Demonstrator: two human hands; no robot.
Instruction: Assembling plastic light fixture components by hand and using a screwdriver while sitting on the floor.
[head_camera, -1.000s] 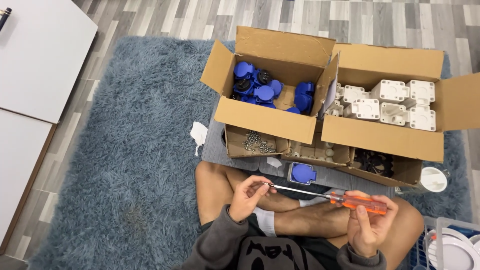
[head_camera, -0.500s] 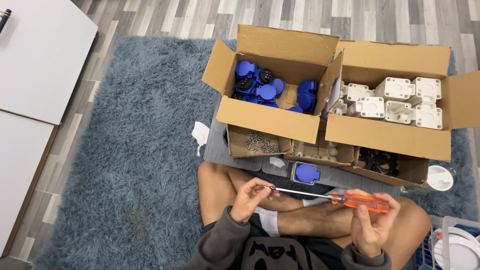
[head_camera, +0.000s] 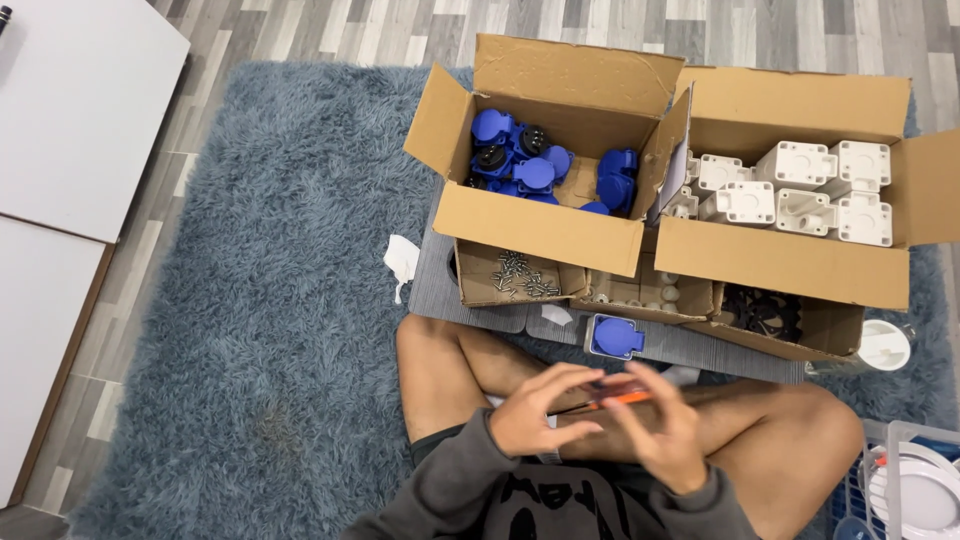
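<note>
My left hand (head_camera: 540, 420) and right hand (head_camera: 665, 430) have come together over my lap, both closed around the orange screwdriver (head_camera: 620, 398), which earlier stretched wide between them.

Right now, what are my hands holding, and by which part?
An orange-handled screwdriver lies between the left hand and right hand. Both are blurred, so the exact part gripped cannot be told.

We get bright, even indoor light from above, with soft shadows only inside the cardboard boxes (head_camera: 560, 150). No glare on the white panels (head_camera: 70, 120). Both hands (head_camera: 600, 415) are motion-blurred; rug (head_camera: 250, 300) and boxes stay sharp. Mild wide-angle bend at the edges.
</note>
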